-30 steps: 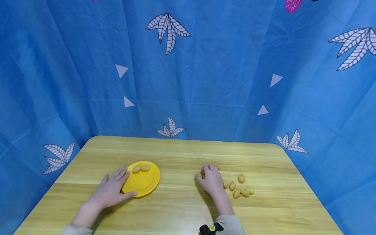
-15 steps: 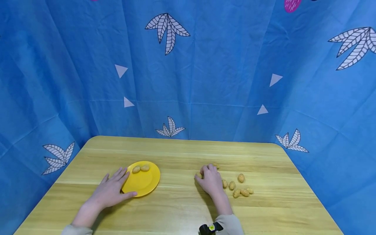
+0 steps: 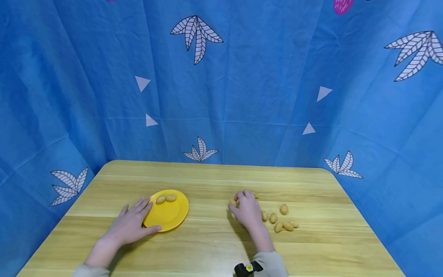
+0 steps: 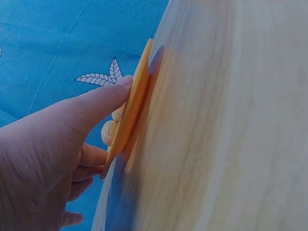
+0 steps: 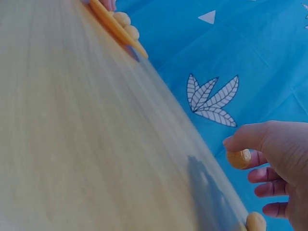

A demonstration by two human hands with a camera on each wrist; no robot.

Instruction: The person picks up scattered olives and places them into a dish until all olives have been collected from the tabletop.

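Observation:
A round yellow plate (image 3: 169,216) lies at the left of the table with two peanuts (image 3: 166,198) near its far rim. My left hand (image 3: 129,226) rests at the plate's left side, fingers spread, the thumb laid along the near rim. In the left wrist view that thumb presses on the edge of the plate (image 4: 136,103). Right of centre, my right hand (image 3: 247,211) pinches a peanut (image 5: 237,159) between thumb and index finger, just over the table; its other fingers are loosely bent. Another peanut (image 3: 255,195) shows partly behind this hand.
Several more peanuts (image 3: 283,209) lie scattered to the right of my right hand. The wooden table (image 3: 207,246) has rounded far corners. A blue curtain (image 3: 221,88) with leaf prints hangs behind it and along the sides.
My right hand has shifted slightly away from me, and the peanut at its fingertips has moved with it. My left hand and the plate stay where they were.

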